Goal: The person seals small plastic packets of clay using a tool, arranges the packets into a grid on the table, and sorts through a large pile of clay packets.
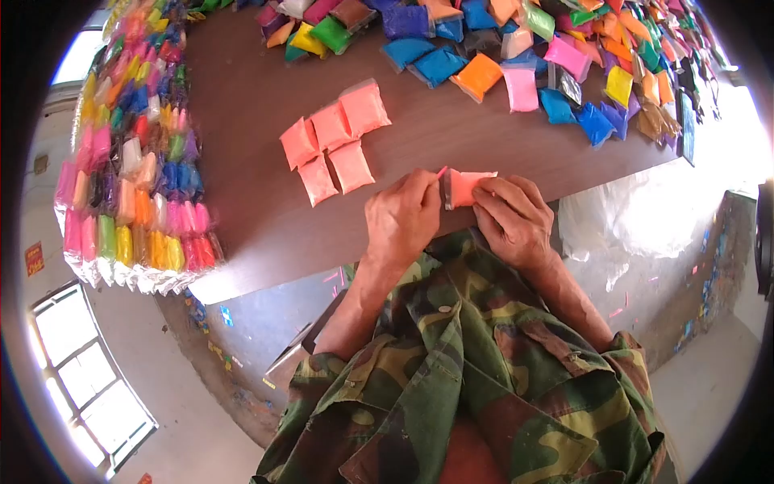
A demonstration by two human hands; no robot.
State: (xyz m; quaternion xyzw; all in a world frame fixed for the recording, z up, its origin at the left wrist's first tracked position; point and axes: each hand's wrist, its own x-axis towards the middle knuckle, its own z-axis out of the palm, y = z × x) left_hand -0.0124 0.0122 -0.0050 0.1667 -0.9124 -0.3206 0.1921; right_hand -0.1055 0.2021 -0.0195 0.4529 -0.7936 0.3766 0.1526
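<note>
My right hand (516, 216) is closed on a small clear packet of coral-pink clay-like material (463, 188), thumb and fingers gripping its right end. My left hand (403, 216) is closed beside the packet's left edge. A thin bright pink piece (442, 172) pokes out from its fingertips; its kind is unclear, and the rest is hidden in the fist. Several similar coral packets lie grouped on the brown table, left of my hands, among them one packet (364, 107) at the upper right and another (318, 179) at the lower left.
Stacked rows of colourful packets (133, 194) line the left side of the table (250, 194). A loose heap of mixed-colour packets (480, 77) spreads along the far side and right. White plastic sheeting (617, 214) hangs beyond the right edge. Coloured scraps lie on the floor.
</note>
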